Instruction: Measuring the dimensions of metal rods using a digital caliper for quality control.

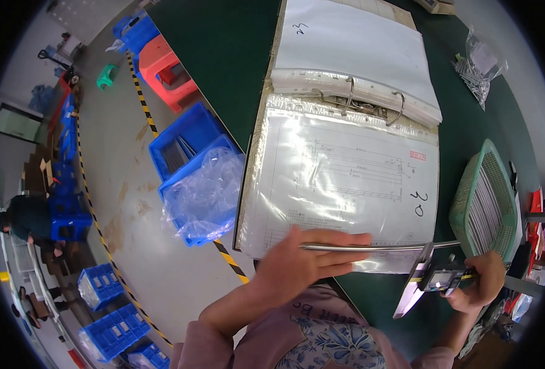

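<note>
1. Head view, and here's the left hand (297,265), low in the middle, holding one end of a slim metal rod (389,248), the fingers stretched fairly straight along it and kept close together.
2. Over to the right: the rod runs nearly level across the lower edge of the open ring binder (340,221), its far end reaching close to the green basket (459,212).
3. And the right hand (480,284) has a digital caliper (441,278), fingers curled around its body, the jaws up at the rod near that far end; whether they touch it, I cannot tell.
4. In the binder, a drawing sheet (352,172) shines under its clear sleeve, metal rings standing above it.
5. The basket, packed with thin strips, sits tilted to the binder's right on the dark green table (223,55).
6. Farther up, a clear plastic bag (481,67); down left, a blue bin (192,237) heaped with clear plastic.
</note>
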Action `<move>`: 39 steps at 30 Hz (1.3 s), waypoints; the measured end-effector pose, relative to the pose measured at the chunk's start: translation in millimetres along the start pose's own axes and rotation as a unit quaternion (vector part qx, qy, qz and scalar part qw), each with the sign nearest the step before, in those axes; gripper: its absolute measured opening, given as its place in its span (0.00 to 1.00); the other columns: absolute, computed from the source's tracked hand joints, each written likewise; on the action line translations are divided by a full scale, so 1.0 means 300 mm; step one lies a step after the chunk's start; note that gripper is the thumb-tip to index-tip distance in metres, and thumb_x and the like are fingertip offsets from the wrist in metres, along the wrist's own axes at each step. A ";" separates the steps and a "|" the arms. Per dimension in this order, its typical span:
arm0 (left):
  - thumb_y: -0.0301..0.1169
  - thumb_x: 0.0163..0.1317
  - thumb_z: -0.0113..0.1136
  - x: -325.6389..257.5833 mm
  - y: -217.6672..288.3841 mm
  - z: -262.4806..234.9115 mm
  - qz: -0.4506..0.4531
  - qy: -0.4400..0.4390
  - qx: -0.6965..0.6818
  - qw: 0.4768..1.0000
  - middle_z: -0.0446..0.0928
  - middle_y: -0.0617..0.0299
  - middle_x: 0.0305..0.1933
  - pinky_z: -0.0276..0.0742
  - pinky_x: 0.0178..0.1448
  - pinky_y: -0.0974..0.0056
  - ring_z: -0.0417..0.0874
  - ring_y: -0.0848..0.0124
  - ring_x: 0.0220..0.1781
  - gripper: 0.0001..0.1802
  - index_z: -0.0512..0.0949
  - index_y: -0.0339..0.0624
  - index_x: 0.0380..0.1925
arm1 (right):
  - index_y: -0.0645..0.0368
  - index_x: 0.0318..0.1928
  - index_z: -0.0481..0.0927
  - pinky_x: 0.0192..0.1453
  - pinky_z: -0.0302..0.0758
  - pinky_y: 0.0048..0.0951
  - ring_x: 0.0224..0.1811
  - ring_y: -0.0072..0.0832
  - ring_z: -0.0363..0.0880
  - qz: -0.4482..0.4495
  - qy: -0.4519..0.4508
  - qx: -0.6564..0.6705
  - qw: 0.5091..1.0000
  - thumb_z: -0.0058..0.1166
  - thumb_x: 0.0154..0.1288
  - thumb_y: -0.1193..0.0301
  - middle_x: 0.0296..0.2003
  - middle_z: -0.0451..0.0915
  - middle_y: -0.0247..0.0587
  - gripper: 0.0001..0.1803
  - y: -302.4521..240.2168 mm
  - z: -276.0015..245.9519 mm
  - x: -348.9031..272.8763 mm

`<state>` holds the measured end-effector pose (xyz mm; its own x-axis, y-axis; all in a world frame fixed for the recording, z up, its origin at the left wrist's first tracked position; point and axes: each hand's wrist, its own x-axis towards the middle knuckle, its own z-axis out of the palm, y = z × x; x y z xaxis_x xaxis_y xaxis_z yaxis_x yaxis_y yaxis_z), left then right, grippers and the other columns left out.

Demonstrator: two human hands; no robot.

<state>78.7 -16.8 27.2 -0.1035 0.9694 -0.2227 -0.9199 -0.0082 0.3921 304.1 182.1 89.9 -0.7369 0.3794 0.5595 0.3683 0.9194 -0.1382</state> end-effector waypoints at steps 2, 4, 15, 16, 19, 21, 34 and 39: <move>0.54 0.66 0.25 0.081 -0.061 -0.003 -0.004 -0.043 -0.029 0.999 0.60 0.44 0.62 0.59 0.64 0.58 0.64 0.56 0.63 0.35 0.65 0.31 0.52 | 0.61 0.17 0.69 0.19 0.51 0.28 0.13 0.29 0.59 -0.011 -0.016 -0.003 1.000 0.54 0.41 0.36 0.12 0.63 0.34 0.35 -0.002 -0.011 -0.009; 0.53 0.67 0.23 0.140 -0.106 0.002 -0.010 -0.085 -0.058 0.995 0.61 0.45 0.62 0.59 0.65 0.59 0.64 0.57 0.63 0.35 0.64 0.32 0.52 | 0.60 0.18 0.69 0.19 0.51 0.28 0.13 0.29 0.59 -0.033 -0.037 -0.001 0.999 0.55 0.41 0.36 0.12 0.62 0.33 0.34 -0.011 -0.009 -0.017; 0.56 0.65 0.25 0.227 -0.160 -0.003 -0.015 -0.091 -0.086 0.992 0.57 0.46 0.64 0.61 0.62 0.63 0.62 0.59 0.64 0.35 0.65 0.34 0.50 | 0.58 0.18 0.70 0.18 0.50 0.28 0.11 0.28 0.57 -0.040 -0.068 0.012 0.997 0.62 0.37 0.43 0.10 0.59 0.32 0.30 -0.024 0.056 -0.028; 0.54 0.66 0.24 0.229 -0.160 -0.011 -0.013 -0.131 -0.144 0.981 0.58 0.47 0.63 0.60 0.62 0.63 0.63 0.60 0.63 0.34 0.64 0.32 0.50 | 0.58 0.18 0.70 0.18 0.50 0.28 0.11 0.28 0.58 -0.040 -0.079 0.021 0.996 0.62 0.36 0.43 0.10 0.60 0.32 0.29 -0.023 0.060 -0.027; 0.55 0.65 0.25 0.232 -0.153 -0.022 0.021 -0.196 -0.160 0.967 0.57 0.46 0.64 0.56 0.64 0.62 0.61 0.58 0.64 0.36 0.62 0.31 0.53 | 0.58 0.18 0.71 0.18 0.51 0.28 0.11 0.28 0.58 -0.046 -0.089 0.037 0.994 0.63 0.36 0.44 0.10 0.60 0.31 0.28 -0.027 0.079 -0.019; 0.54 0.64 0.25 0.229 -0.152 -0.013 0.017 -0.179 -0.144 0.973 0.56 0.46 0.64 0.54 0.65 0.62 0.60 0.58 0.65 0.36 0.61 0.31 0.55 | 0.57 0.19 0.71 0.18 0.52 0.28 0.11 0.28 0.58 -0.051 -0.087 0.044 0.994 0.64 0.36 0.45 0.10 0.60 0.31 0.28 -0.032 0.090 -0.015; 0.58 0.64 0.25 0.227 -0.176 0.004 0.001 -0.147 -0.127 0.981 0.55 0.50 0.65 0.52 0.67 0.61 0.58 0.62 0.65 0.40 0.53 0.32 0.61 | 0.59 0.19 0.70 0.20 0.52 0.30 0.13 0.31 0.59 -0.059 -0.087 0.031 0.994 0.61 0.38 0.42 0.13 0.62 0.34 0.30 -0.053 0.127 -0.023; 0.62 0.61 0.23 0.234 -0.199 -0.004 0.013 -0.149 -0.123 0.981 0.55 0.52 0.65 0.53 0.67 0.59 0.58 0.63 0.65 0.43 0.54 0.33 0.61 | 0.57 0.20 0.69 0.19 0.52 0.28 0.12 0.29 0.58 -0.076 -0.104 0.044 0.991 0.61 0.38 0.42 0.12 0.61 0.33 0.30 -0.043 0.109 -0.031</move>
<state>126.0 51.5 -13.0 -0.0465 0.9965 0.0696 -0.9856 -0.0571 0.1593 287.7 170.1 59.9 -0.8847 0.2405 0.3993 0.1999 0.9696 -0.1411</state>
